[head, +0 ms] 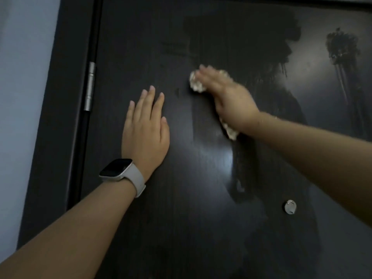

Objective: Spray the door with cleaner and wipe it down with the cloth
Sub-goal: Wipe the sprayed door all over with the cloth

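On the door (201, 178): dark panel, wet streaks at right.
Cloth (196, 83): flat under the right hand (227, 97), straight fingers pressing it on to wipe.
Left hand (146, 129): fingers straight, palm braced on the panel, likely steadying.
Hinge (90, 87): far left.

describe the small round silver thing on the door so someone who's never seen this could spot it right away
Start from the big dark door that fills the view. Look low on its right side, under the right forearm and below the wet streaks. The small round fitting sits there alone: shiny silver, while the only other metal, the hinge, is a long upright strip on the left edge.
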